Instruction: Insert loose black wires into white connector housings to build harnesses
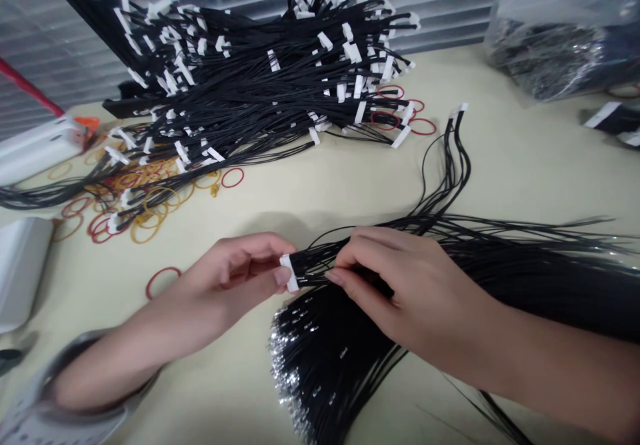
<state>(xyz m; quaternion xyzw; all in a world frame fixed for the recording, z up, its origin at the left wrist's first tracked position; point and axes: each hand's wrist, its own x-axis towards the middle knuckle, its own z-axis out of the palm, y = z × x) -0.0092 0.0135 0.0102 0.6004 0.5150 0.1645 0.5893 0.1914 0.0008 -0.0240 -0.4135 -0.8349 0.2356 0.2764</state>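
Between the thumb and fingers of my left hand (240,282) is a white connector housing (289,273), with several black wires running out of it to the right. My right hand (395,278) is closed in a pinch on a black wire (314,277) just right of the housing; its fingertips partly hide the wire. Under and beside my right hand lies a thick bundle of loose black wires (345,358), their shiny metal terminals (290,378) fanned out at the left end. The wires from the housing pass behind my right hand, toward small white connectors (459,108) farther back.
A large pile of black wire harnesses (240,85) with white connectors lies at the back. Red and yellow rubber bands (150,192) are scattered at its left. A clear plastic bag (555,45) stands at the back right, and a white box-like object (23,272) at the left edge.
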